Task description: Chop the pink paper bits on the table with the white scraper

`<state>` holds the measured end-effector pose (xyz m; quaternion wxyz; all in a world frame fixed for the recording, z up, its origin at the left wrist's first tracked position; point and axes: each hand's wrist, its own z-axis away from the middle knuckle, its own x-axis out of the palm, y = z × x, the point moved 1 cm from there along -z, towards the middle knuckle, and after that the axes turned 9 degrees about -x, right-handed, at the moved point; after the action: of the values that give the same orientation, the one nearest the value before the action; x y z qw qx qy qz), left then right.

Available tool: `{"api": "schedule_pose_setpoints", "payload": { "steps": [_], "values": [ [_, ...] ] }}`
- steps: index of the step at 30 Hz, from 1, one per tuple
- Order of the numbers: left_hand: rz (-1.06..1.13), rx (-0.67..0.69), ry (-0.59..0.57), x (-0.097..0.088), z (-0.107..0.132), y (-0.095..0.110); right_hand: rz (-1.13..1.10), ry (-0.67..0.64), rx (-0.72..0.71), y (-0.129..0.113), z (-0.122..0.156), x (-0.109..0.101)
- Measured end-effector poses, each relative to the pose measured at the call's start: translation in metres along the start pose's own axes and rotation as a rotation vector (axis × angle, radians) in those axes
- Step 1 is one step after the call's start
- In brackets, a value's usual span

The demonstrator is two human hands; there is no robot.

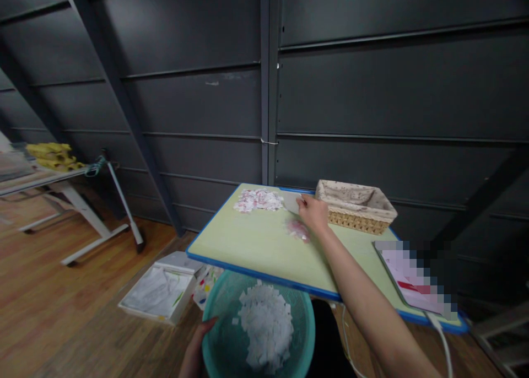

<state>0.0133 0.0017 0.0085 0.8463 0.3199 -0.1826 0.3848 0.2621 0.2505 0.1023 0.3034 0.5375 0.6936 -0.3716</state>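
My left hand [197,340] grips the near-left side of a teal plastic basket [309,334], its thumb over the rim. Inside lies a heap of small white paper-like pieces [266,325]. Over the table [248,240], my right hand [313,211] is closed on a thin, flat, pale card [291,201]. Left of the card, a spread of white and pinkish pieces [259,200] covers the far-left part of the tabletop. A smaller pinkish patch [297,229], partly blurred, lies just below the hand.
A woven basket with a cloth lining [361,221] stands at the table's back right. In front of it lies a tablet-like device [407,279] with a white cable. An open white box [159,292] sits on the floor. Dark panelled wall [198,102] rises behind.
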Motion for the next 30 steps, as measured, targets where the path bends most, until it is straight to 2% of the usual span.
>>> {"api": "schedule_pose_setpoints", "payload": {
  "steps": [3,9,13,16,21,25,30],
  "values": [
    [-0.097,0.058,0.073,0.001,0.001,0.001,-0.034,-0.002,-0.016,-0.004,0.001,-0.003],
    [-0.081,0.023,0.052,0.001,0.001,0.002,-0.187,-0.02,-0.104,-0.017,0.006,-0.01],
    [-0.035,-0.008,0.052,0.002,0.003,0.004,-0.4,-0.015,-0.161,-0.021,0.008,-0.006],
    [-0.034,0.017,0.065,0.004,0.006,0.004,-0.526,0.038,-0.144,-0.019,0.007,-0.002],
    [-0.071,0.037,0.068,0.007,0.009,0.004,-0.485,0.173,-0.037,-0.009,0.005,-0.001],
    [-0.057,-0.014,0.081,0.006,0.006,0.004,-0.425,0.101,-0.084,-0.011,0.006,0.0],
    [-0.043,0.088,0.078,0.005,0.007,0.005,-0.501,0.051,-0.128,-0.018,0.008,0.006]
  ]
}}
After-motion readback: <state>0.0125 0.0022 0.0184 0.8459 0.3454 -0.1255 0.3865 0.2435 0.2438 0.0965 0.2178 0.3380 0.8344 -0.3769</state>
